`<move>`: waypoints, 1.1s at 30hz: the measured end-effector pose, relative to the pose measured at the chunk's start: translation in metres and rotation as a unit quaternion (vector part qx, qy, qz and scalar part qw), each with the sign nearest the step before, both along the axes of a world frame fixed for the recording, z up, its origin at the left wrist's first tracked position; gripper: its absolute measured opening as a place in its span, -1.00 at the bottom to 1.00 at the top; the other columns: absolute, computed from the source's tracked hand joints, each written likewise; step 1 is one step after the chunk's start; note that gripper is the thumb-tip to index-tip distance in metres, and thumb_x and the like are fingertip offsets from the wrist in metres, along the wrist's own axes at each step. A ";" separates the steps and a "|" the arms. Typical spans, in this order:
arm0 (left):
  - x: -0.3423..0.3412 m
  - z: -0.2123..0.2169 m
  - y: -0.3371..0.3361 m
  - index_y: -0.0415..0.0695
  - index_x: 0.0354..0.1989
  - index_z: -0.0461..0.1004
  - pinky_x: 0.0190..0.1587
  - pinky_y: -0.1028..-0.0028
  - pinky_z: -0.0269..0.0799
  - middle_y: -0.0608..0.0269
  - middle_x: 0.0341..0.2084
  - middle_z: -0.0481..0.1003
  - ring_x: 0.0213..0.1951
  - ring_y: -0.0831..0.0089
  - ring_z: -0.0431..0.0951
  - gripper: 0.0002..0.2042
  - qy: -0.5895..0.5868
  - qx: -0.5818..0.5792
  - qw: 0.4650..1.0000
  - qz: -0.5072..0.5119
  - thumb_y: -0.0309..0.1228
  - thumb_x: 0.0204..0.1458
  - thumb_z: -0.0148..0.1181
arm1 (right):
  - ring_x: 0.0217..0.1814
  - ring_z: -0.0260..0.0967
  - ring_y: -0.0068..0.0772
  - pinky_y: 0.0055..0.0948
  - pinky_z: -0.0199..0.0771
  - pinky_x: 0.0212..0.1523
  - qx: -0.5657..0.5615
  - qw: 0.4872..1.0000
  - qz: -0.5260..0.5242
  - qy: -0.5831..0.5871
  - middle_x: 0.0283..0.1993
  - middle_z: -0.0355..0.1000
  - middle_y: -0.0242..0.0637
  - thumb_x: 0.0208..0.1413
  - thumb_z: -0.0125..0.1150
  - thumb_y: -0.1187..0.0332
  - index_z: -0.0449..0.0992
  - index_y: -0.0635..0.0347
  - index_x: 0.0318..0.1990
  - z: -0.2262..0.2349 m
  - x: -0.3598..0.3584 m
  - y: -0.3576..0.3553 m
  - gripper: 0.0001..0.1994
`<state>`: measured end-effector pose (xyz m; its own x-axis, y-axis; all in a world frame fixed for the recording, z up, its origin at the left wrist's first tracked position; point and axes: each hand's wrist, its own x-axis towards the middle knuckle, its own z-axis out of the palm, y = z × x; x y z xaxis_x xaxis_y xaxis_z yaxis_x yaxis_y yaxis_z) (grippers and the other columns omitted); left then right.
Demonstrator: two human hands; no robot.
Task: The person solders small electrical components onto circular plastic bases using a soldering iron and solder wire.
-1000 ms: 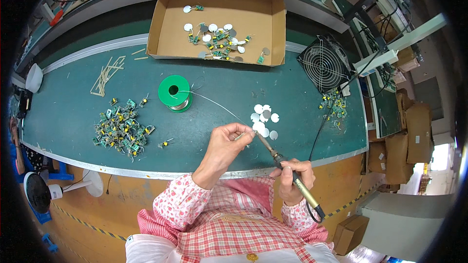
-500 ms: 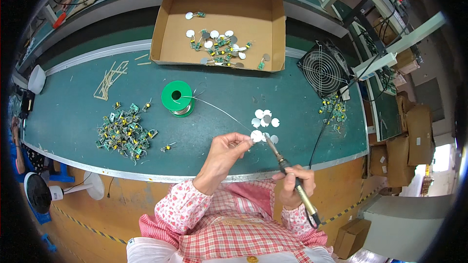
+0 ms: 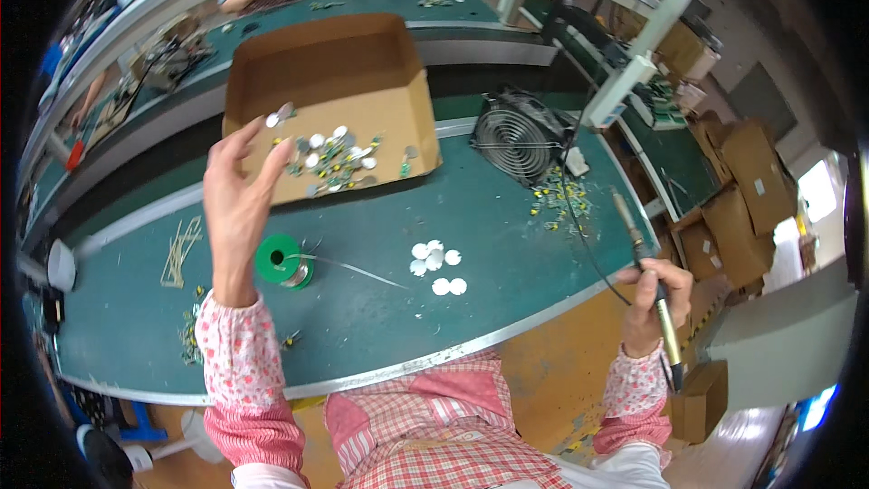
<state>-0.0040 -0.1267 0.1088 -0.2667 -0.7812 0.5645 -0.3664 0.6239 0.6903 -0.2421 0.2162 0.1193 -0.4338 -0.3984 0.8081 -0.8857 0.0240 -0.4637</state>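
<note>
From the head camera, the left hand (image 3: pixel 237 201) is raised over the green bench with fingers spread wide and nothing in them, its fingertips right at the near edge of the cardboard box (image 3: pixel 380 118). Inside that box, just past the fingertips, lie the small discs and green parts (image 3: pixel 330 160). The right hand (image 3: pixel 654 294) sits off the bench's right end, closed around a soldering iron (image 3: pixel 644 263) with its tip angled up. A green solder spool (image 3: pixel 282 260) stands just right of the left wrist.

Left hand (image 3: pixel 237 204) raised, open; right hand (image 3: pixel 654 294) fisted
</note>
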 end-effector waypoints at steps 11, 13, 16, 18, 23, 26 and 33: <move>-0.008 -0.055 0.175 -0.21 -0.30 0.54 -0.34 0.51 0.37 0.18 -0.46 0.50 -0.44 0.41 0.49 -0.85 -0.059 0.087 0.952 -0.288 -0.59 -0.10 0.22 | -0.40 0.51 -0.37 -0.49 0.53 -0.37 0.037 0.986 -0.135 -0.087 -0.36 0.48 -0.13 0.14 0.08 0.48 0.43 0.32 -0.17 -0.030 -0.007 0.066 -0.86; -0.021 -0.087 0.196 -0.16 -0.25 0.53 -0.29 0.44 0.33 0.19 -0.38 0.49 -0.38 0.32 0.48 -0.81 -0.107 0.108 0.940 -0.305 -0.55 -0.10 0.24 | -0.34 0.52 -0.38 -0.49 0.53 -0.34 0.046 0.984 -0.093 -0.148 -0.35 0.50 -0.14 0.14 0.08 0.50 0.47 0.32 -0.19 -0.058 0.003 0.043 -0.88; -0.040 -0.119 0.203 -0.11 -0.19 0.51 -0.20 0.37 0.28 0.24 -0.26 0.46 -0.25 0.30 0.45 -0.74 -0.171 0.000 0.954 -0.245 -0.51 -0.12 0.26 | -0.35 0.52 -0.37 -0.48 0.49 -0.34 0.118 0.979 -0.017 -0.163 -0.37 0.52 -0.20 0.07 0.18 0.53 0.50 0.27 -0.24 -0.108 0.021 0.002 -0.90; -0.040 -0.128 0.202 -0.10 -0.17 0.49 -0.18 0.36 0.26 0.25 -0.22 0.44 -0.21 0.30 0.43 -0.72 -0.191 -0.009 0.956 -0.223 -0.50 -0.12 0.26 | -0.37 0.50 -0.29 -0.44 0.46 -0.37 0.156 0.981 0.020 -0.113 -0.38 0.50 -0.21 0.01 0.24 0.53 0.50 0.24 -0.26 -0.127 0.037 -0.025 -0.88; -0.005 -0.117 0.196 -0.12 -0.18 0.49 -0.15 0.34 0.24 0.24 -0.22 0.44 -0.20 0.28 0.43 -0.72 -0.203 -0.002 0.962 -0.181 -0.49 -0.13 0.26 | -0.24 0.40 -0.14 -0.27 0.37 -0.25 0.228 0.969 0.052 -0.086 -0.32 0.42 -0.16 -0.12 0.27 0.59 0.45 0.22 -0.24 -0.130 0.063 -0.068 -0.76; 0.036 -0.110 0.179 -0.13 -0.19 0.49 -0.14 0.33 0.24 0.22 -0.24 0.44 -0.20 0.26 0.43 -0.73 -0.242 -0.009 0.969 -0.057 -0.49 -0.14 0.27 | -0.19 0.37 -0.09 -0.24 0.35 -0.22 0.228 0.961 0.091 -0.123 -0.30 0.40 -0.13 -0.15 0.26 0.63 0.43 0.23 -0.22 -0.134 0.065 -0.083 -0.72; 0.093 -0.111 0.137 -0.16 -0.17 0.48 -0.10 0.30 0.19 0.21 -0.32 0.45 -0.23 0.24 0.42 -0.72 -0.373 0.041 0.924 0.077 -0.55 -0.13 0.19 | -0.32 0.43 -0.17 -0.34 0.39 -0.31 0.184 0.967 0.079 -0.160 -0.36 0.42 -0.12 -0.01 0.16 0.63 0.44 0.24 -0.22 -0.137 0.067 -0.093 -0.81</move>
